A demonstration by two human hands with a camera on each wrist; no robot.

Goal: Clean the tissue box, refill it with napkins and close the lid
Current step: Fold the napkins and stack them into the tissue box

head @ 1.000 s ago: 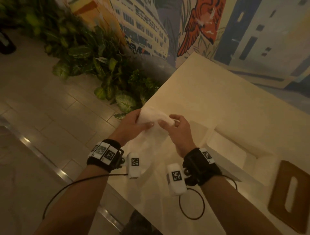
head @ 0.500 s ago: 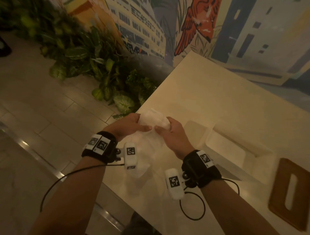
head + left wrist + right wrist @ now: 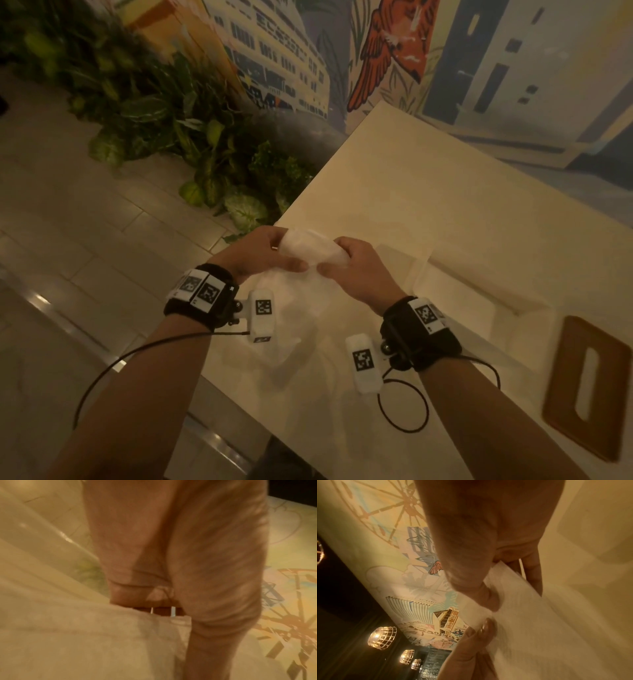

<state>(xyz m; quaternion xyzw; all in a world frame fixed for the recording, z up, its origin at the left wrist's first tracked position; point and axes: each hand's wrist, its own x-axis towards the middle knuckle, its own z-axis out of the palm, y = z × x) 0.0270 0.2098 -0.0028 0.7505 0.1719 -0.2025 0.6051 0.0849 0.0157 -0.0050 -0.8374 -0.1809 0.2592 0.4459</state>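
Observation:
A white napkin point(image 3: 310, 251) is stretched between both hands above the near left corner of the cream table point(image 3: 428, 178); its lower part hangs down toward the tabletop. My left hand point(image 3: 287, 255) pinches its left end and my right hand point(image 3: 337, 257) pinches its right end. In the left wrist view the left hand point(image 3: 171, 605) has its fingers curled into the napkin point(image 3: 85, 635). The right wrist view shows the thumb and fingers of the right hand point(image 3: 510, 585) clamped on the napkin point(image 3: 539, 622). To the right, the white tissue box point(image 3: 486, 284) stands open. Its brown wooden lid point(image 3: 555, 387) with a slot lies flat beside it.
Leafy green plants point(image 3: 212, 144) stand on the tiled floor point(image 3: 85, 240) left of the table's far corner. A painted mural wall point(image 3: 394, 61) runs behind the table. Black wrist cables loop over the table's near edge.
The top of the napkin has been gathered into a tighter fold between the two hands, which stay close together. The hands have lowered slightly.

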